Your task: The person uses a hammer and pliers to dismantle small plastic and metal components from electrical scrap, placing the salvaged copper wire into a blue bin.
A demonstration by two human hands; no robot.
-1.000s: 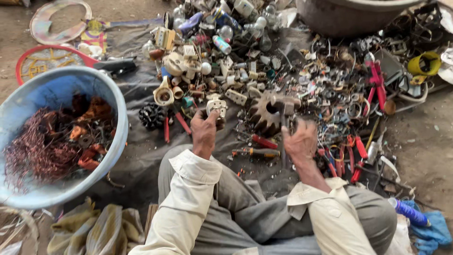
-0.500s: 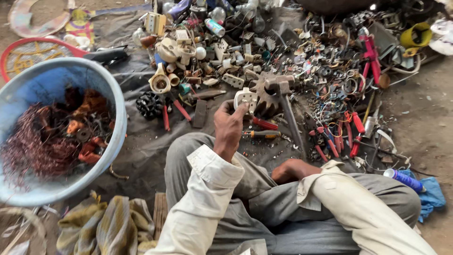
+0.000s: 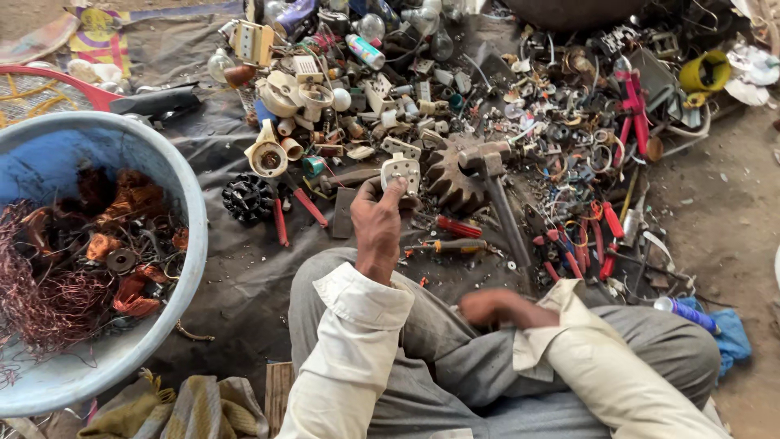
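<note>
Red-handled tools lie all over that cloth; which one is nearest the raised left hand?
The red-handled screwdriver, lying flat just right of the left hand, beside the gear. The red pliers lie farther right.

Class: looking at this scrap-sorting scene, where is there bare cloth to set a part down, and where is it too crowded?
Bare dark cloth lies between the blue basin and the person's knee, below the black ribbed wheel. Bare ground lies far right. Beyond the left hand, around the hammer and large gear, parts crowd.

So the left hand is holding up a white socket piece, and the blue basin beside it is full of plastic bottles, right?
Not quite. The left hand does hold the white socket piece, but the blue basin holds copper wire and rusty metal parts, not bottles. The head view shows it.
</note>
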